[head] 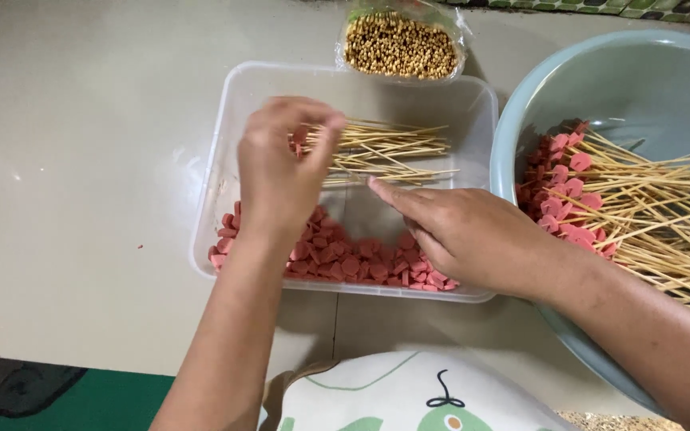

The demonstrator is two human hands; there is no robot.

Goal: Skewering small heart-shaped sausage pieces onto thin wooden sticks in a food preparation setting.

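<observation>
On pale tiled floor (81,199) — left hand (281,172) pinching bamboo skewers (385,152), right hand (465,235) fingers gripping one — green mat (81,399) nearby.

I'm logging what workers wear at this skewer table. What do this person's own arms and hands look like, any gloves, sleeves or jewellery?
Both are bare. The left hand and the right hand wear no gloves, and no rings, watch or bracelet show. Both forearms are uncovered up to the picture's edge, with no sleeve in view.

heart pieces (361,263): pink
skewers (385,148): pale yellow
tub (225,136): clear
basin (640,80): pale blue, at 3 o'clock
table (81,160): beige
</observation>
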